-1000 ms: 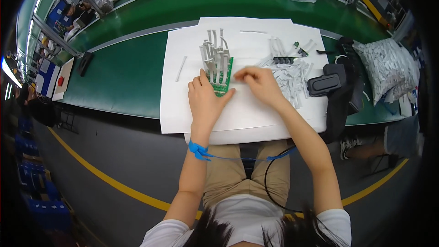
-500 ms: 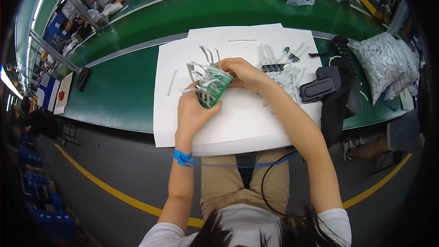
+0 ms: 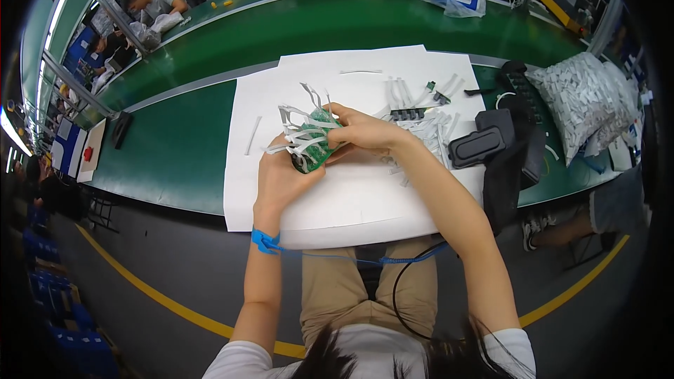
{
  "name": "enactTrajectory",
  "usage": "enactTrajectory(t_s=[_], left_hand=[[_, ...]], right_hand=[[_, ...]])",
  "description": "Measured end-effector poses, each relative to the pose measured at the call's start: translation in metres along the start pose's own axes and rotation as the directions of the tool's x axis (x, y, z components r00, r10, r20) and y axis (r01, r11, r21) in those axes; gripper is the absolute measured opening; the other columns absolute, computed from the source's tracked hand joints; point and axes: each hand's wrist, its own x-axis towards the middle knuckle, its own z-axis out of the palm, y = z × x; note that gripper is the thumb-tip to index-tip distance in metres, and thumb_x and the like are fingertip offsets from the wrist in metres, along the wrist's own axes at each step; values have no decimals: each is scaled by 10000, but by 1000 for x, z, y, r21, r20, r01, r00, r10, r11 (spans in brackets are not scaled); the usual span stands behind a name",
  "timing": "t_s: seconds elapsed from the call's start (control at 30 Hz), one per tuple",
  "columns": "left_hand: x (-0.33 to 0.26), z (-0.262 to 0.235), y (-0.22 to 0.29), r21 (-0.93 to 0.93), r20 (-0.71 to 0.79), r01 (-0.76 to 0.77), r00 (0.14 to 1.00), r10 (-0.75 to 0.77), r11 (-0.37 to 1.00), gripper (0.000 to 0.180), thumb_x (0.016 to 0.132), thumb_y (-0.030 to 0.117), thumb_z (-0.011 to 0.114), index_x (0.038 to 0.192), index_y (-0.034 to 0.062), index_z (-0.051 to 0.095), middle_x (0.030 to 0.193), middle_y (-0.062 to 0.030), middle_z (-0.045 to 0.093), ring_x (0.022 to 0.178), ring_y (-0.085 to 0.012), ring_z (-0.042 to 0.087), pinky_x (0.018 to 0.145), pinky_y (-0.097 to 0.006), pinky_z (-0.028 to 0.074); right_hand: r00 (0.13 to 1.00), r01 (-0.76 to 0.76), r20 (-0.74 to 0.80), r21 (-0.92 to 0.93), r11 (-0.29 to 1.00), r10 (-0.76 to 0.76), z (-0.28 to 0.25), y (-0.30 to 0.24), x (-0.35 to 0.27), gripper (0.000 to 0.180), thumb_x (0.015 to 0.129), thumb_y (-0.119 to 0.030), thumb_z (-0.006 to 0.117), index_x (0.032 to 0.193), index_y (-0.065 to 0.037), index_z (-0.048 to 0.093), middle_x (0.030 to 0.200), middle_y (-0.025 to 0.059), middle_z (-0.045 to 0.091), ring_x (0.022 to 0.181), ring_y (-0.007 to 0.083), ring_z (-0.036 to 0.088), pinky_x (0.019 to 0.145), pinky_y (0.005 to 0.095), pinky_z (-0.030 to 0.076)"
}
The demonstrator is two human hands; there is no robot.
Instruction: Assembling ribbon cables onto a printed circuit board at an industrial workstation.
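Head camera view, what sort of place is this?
Likely an electronics assembly workshop: a green circuit board bristling with white flat cables, a corded blue wrist strap, and a long green workbench.

Quantities at the work position:
- Hands: two, left hand (image 3: 277,172) and right hand (image 3: 366,132).
- Green circuit board (image 3: 318,157): one.
- White flat cables (image 3: 319,124) on the board: several, overlapping, not exactly countable.
- Separate white strips (image 3: 253,135): two.
- Heap of white cables (image 3: 430,132): one.
- Black connector row (image 3: 407,114): one.
- Blue wrist strap (image 3: 265,241): one.
- Stuffed clear bag (image 3: 583,102): one.
- Co-workers (image 3: 160,1) at upper left: at least two.
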Motion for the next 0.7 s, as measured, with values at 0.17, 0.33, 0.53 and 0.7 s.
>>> enactTrajectory(t_s=[0.17,0.33,0.53,0.7], left_hand=[[-2,0,-5,-10,-10,-16,1000,16,1000,524,611,170,835,1082,13,665,1031,-160,681,868,-309,682,772,-371,559],[0,3,-1,-31,5,4,1000,-4,1000,506,625,179,838,1074,15,673,1011,-155,694,878,-298,695,771,-369,560],[0,6,-10,-228,-69,7,997,-23,974,457,668,240,827,1034,6,683,943,-147,724,807,-284,720,708,-357,560],[2,1,-1,-150,-25,50,998,-54,987,462,650,225,826,1029,15,665,906,-146,731,799,-281,715,708,-342,556]], right_hand=[[997,80,9,-56,995,-79,12,-1,-7,701,808,-30,712,1429,-68,390,1196,112,596,1067,201,633,906,339,583],[987,152,-5,-234,960,-158,4,7,-2,901,755,-43,779,1524,-109,314,1250,114,580,1073,192,622,888,311,560],[990,94,101,23,995,-95,-1,3,-1,784,876,-36,547,1585,-101,220,1344,162,514,1132,251,623,1033,398,533],[999,-5,-34,-27,1000,4,9,-5,-3,723,860,25,503,1542,-112,305,1326,150,521,1115,238,626,1001,392,555]])
